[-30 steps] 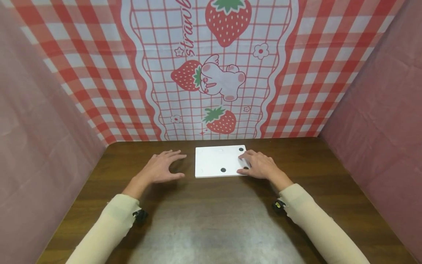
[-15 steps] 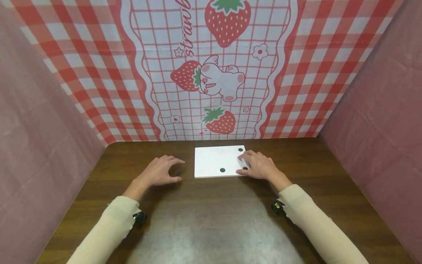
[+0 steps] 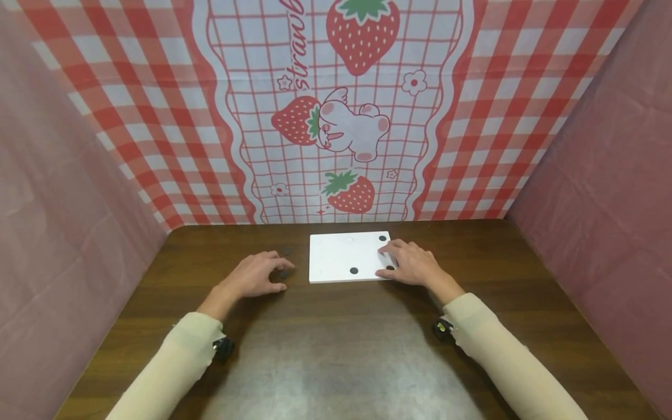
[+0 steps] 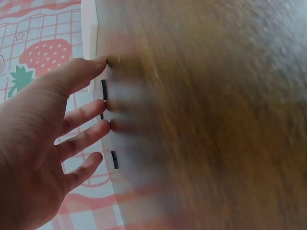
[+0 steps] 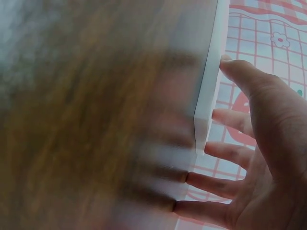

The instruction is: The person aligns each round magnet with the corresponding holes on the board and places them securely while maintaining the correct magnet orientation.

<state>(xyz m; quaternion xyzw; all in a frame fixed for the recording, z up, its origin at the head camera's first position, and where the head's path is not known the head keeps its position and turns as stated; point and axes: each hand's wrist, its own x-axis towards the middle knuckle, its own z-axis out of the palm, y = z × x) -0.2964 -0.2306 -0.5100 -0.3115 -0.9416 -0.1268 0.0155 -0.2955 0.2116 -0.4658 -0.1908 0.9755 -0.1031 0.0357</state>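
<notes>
Board [image 3: 336,258], white and rectangular, lies flat on the wooden counter [image 3: 325,338], near its rear edge. Three dark discs [image 3: 354,270] show on it: one at the far right corner, one at the near right corner, partly covered by the right thumb, and one about midway along the near edge. Faint round marks [image 3: 350,240] show at its remaining corners and midway along the far edge.

Left hand [image 3: 252,277]: released, fingers apart and loosely bent, tips down at the counter, left of the board and apart from it. Loose discs [image 3: 287,251] lie on the counter about these fingers. In the left wrist view one stands in the gap between thumb and index finger, another just beside the little finger; a dark sliver behind the fingers is possibly a further disc, the view there being poor.

Right hand [image 3: 415,263]: released, fingers spread and extended, with thumb, index and middle finger resting at the board's right end; the ring and little fingers reach past its corner to the counter.

Both forearms wear pale sleeves [image 3: 170,364]. Red checked cloth [image 3: 483,116] with strawberry prints hangs behind; pink drapes [image 3: 593,175] flank both sides
</notes>
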